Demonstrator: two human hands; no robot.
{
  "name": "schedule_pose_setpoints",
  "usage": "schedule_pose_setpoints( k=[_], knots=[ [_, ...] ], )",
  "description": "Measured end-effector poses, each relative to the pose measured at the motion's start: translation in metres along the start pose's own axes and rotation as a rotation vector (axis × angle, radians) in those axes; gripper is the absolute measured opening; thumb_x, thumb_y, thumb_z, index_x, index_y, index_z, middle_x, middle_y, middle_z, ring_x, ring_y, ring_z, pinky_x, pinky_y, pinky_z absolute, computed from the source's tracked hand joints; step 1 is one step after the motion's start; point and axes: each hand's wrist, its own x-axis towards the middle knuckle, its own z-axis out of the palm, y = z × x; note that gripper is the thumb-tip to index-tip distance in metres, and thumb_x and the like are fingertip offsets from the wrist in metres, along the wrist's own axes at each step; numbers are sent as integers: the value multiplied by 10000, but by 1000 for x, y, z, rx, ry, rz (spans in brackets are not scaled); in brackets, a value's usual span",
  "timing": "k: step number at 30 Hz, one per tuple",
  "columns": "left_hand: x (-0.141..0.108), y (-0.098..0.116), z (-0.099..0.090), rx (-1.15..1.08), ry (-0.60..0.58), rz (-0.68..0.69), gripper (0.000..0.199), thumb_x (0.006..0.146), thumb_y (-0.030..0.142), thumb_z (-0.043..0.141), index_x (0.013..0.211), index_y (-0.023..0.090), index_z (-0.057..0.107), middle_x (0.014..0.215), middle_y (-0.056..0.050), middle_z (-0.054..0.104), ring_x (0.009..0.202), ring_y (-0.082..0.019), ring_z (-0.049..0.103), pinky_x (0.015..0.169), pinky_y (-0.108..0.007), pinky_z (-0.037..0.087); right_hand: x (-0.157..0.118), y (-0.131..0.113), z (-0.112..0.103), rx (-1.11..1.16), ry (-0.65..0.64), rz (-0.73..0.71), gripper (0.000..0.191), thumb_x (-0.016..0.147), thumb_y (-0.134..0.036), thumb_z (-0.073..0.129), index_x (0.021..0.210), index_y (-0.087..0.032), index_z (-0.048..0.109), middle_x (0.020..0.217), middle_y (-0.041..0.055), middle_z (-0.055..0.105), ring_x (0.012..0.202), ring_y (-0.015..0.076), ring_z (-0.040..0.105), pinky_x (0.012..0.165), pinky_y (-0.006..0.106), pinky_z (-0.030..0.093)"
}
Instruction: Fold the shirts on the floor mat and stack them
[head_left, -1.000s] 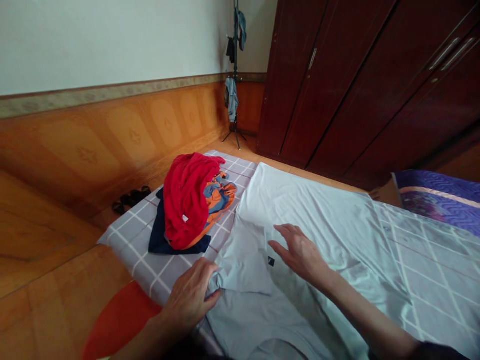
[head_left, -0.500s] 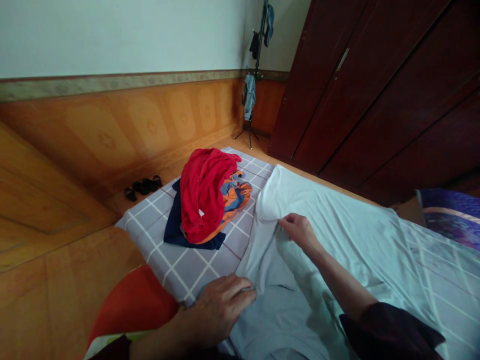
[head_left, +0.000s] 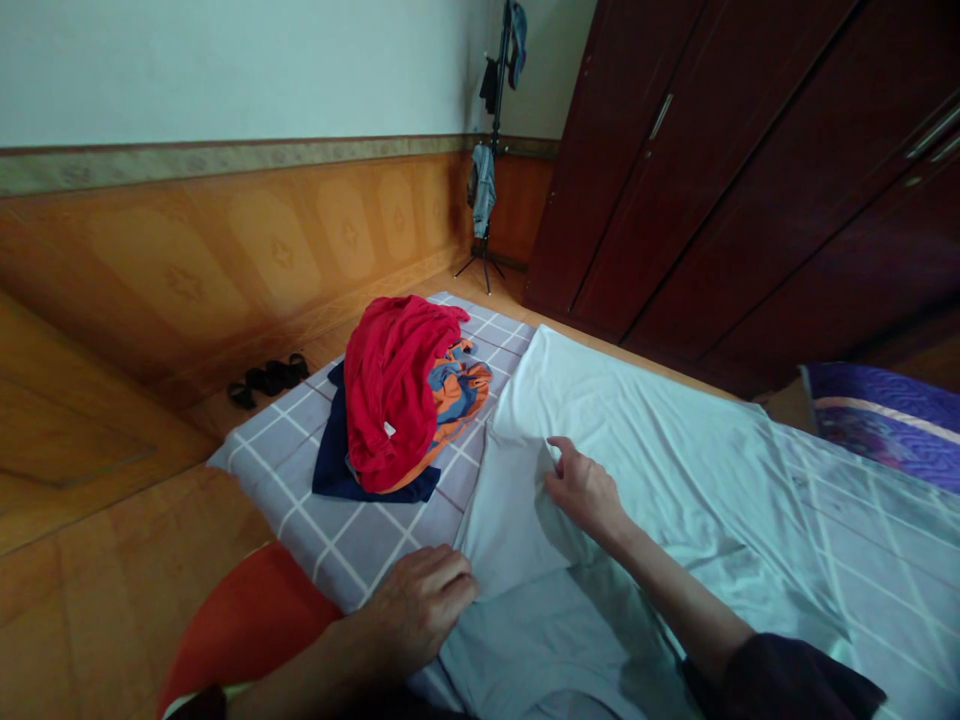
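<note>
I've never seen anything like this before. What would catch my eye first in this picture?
The bright red garment stands out first, heaped mid-view on orange clothes and navy clothes on a grey checked sheet. To its right lies a pale T-shirt, with the right hand at its fold and the left hand at its near edge. A dark wardrobe fills the upper right.

The picture's bottom edge is cutting off the pale blue T-shirt (head_left: 540, 645), the left hand (head_left: 424, 610) is covering part of it, and the red garment (head_left: 394, 390) is hiding most of the navy garment (head_left: 334, 470) and orange-and-blue garment (head_left: 465, 390).
</note>
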Motion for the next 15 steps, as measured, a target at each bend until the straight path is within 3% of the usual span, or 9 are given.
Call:
schedule_pose_setpoints(
  k=[3,5,8,12,15],
  knots=[
    [-2,-1,-7,36,-76,-14,177,847,66,408,870,187,535,866,-34,561,756,-166,506,660,-282,375,-12,5,8,-197,133,-130,500,826,-123,444,1326,-133,456,989,117,682,856,252,636,685,323,442],
    [-2,-1,-15,66,-142,-35,140,835,73,446,839,187,528,864,-28,554,767,-168,504,671,-285,375,-20,11,12,-308,235,-329,525,825,-75,424,1348,-119,444,1198,160,608,1019,281,592,786,364,462],
    [5,2,-35,71,-241,-43,64,854,150,519,807,192,531,876,-16,561,812,-171,519,725,-294,395,-33,21,17,-387,267,-618,550,779,3,414,1308,-124,502,1349,164,506,1197,312,492,942,439,425],
    [39,2,-54,97,-220,-1,78,896,274,553,911,203,583,961,-22,606,934,-195,547,837,-332,421,-54,31,16,-335,353,-613,529,781,-11,445,1298,-97,516,1403,190,439,1257,339,437,982,475,413],
    [75,-7,-43,131,-145,84,335,898,340,561,1191,181,536,1282,-93,538,1232,-251,437,1025,-398,347,-73,37,20,-264,373,-596,522,842,-147,506,1358,-91,448,1455,196,361,1305,333,380,991,469,422]
  ],
)
